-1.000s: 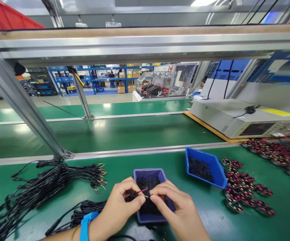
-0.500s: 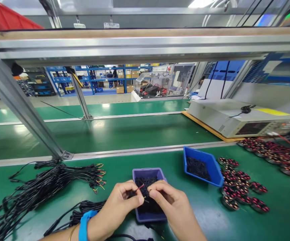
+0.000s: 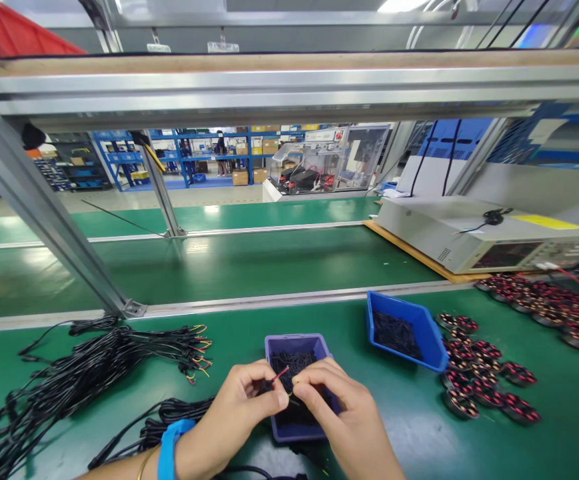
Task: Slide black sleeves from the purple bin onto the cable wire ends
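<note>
My left hand [image 3: 249,400], with a blue band at its wrist, pinches a black cable's end between thumb and fingers. A thin red wire [image 3: 280,373] sticks up from that grip, and a yellow wire shows by the thumb tip. My right hand [image 3: 337,400] is closed in a pinch beside it, fingertips near the yellow wire; whatever it holds is too small to make out. Beneath both hands stands a purple bin [image 3: 299,438] of small black pieces. Left of my left hand lies a bundle of black cables [image 3: 169,421].
More black cables [image 3: 104,367] with bare coloured wire ends lie at the left. A blue bin [image 3: 432,343] of black pieces and several copper-wound coils [image 3: 484,380] stand at the right. A grey instrument [image 3: 459,233] sits behind them. A metal post [image 3: 69,200] rises at the left.
My right fingertips have shifted slightly left, closer to the wires at my left hand. The bins, cables and coils stay where they were.
</note>
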### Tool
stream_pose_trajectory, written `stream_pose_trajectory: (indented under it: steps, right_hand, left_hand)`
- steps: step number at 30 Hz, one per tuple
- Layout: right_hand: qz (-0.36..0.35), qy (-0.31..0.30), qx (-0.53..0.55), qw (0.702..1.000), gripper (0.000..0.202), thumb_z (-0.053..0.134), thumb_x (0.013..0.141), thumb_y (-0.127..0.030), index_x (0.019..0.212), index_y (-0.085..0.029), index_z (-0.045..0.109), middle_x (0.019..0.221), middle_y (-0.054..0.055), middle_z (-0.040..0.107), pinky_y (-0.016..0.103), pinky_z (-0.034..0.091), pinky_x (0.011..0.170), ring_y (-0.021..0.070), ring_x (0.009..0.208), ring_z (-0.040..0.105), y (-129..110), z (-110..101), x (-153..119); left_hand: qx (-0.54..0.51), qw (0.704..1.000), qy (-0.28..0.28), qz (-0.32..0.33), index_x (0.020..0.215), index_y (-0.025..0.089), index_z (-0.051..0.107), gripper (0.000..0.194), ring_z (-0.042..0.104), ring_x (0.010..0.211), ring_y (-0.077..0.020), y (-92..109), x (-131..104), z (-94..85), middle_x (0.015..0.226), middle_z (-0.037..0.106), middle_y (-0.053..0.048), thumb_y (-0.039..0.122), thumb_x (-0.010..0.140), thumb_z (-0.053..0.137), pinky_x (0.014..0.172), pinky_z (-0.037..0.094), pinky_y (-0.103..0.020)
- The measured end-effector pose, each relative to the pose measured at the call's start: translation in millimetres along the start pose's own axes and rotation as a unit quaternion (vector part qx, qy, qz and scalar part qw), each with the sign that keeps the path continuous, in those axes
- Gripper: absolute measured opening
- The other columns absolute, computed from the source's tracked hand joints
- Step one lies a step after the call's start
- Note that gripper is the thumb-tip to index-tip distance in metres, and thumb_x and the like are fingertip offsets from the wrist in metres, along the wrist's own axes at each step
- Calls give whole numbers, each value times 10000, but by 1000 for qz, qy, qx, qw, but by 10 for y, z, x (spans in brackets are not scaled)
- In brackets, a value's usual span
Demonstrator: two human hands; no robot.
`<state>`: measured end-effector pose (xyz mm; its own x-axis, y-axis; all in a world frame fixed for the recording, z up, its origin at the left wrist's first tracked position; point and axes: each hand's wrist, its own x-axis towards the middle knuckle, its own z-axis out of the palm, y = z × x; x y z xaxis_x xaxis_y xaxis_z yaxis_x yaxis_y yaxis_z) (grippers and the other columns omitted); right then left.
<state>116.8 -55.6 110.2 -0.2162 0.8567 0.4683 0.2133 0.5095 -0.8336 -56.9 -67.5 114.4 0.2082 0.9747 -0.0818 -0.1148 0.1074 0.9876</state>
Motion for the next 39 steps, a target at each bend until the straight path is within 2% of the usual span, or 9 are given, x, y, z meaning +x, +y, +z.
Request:
stream_pose_trajectory:
  steps: [4, 9, 14, 16, 19, 27, 33, 39]
  right_hand:
    - [-9, -2, -9, 1000, 214, 632, 930, -232, 728, -244, 700, 713, -23, 723, 256, 475, 673, 165, 670, 637, 20, 13, -15]
    - [-17, -45, 3, 999, 219, 637, 946, -269, 755, -258, 745, 719, -18, 742, 260, 493, 674, 174, 691, 658, 61, -38, -8]
    - [-13, 21, -6, 1000, 160, 645, 954, -270, 866, -270, 778, 811, 2, 764, 290, 528, 779, 190, 742, 689, 72, -79, 6]
    - [-31, 23, -7, 999, 143, 649, 950, -231, 932, -278, 783, 846, -1, 770, 293, 530, 824, 186, 767, 698, 70, -68, 2]
    - [-62, 13, 2, 998, 167, 649, 940, -169, 948, -279, 774, 848, -5, 774, 272, 546, 774, 176, 768, 695, 63, -41, -10]
    - [-94, 10, -13, 995, 180, 656, 924, -127, 898, -263, 771, 801, 9, 778, 296, 581, 699, 190, 723, 695, 24, -17, -4]
    - [-184, -2, -82, 980, 267, 595, 953, -83, 1043, -257, 777, 862, 48, 791, 329, 611, 683, 205, 750, 725, 14, -40, -1]
    - [-183, -36, -90, 978, 274, 560, 976, -94, 1141, -231, 731, 952, 62, 783, 321, 609, 752, 203, 849, 726, 18, -57, -10]
  left_hand:
    - [-1, 1000, -2, 0, 637, 162, 621, 290, 413, 664, -142, -11, -6, -3, 649, 497, 32, 393, 736, 766, 638, 326, -253]
    - [25, 1000, -2, -6, 676, 161, 628, 358, 356, 643, -135, -20, -2, -1, 638, 451, 44, 484, 760, 757, 618, 296, -258]
    - [30, 999, 3, -20, 652, 191, 550, 337, 294, 616, -132, -16, -4, -10, 623, 374, 62, 467, 753, 716, 589, 270, -262]
    - [31, 999, 7, -19, 648, 195, 535, 305, 286, 620, -134, -16, -6, -10, 632, 369, 60, 435, 747, 695, 589, 268, -264]
    - [32, 999, 7, -23, 640, 199, 515, 274, 277, 622, -136, -11, -9, 1, 624, 359, 61, 405, 735, 670, 589, 270, -266]
    - [31, 999, 1, -20, 633, 193, 527, 286, 305, 631, -137, 14, -10, 10, 626, 378, 56, 412, 731, 684, 597, 291, -259]
    - [26, 1000, 5, -7, 657, 183, 556, 377, 330, 640, -136, -39, -7, -3, 626, 392, 58, 493, 762, 743, 616, 318, -256]
    - [23, 1000, 0, 18, 730, 169, 594, 352, 417, 708, -151, -98, 2, -27, 704, 503, 27, 479, 816, 736, 679, 362, -262]
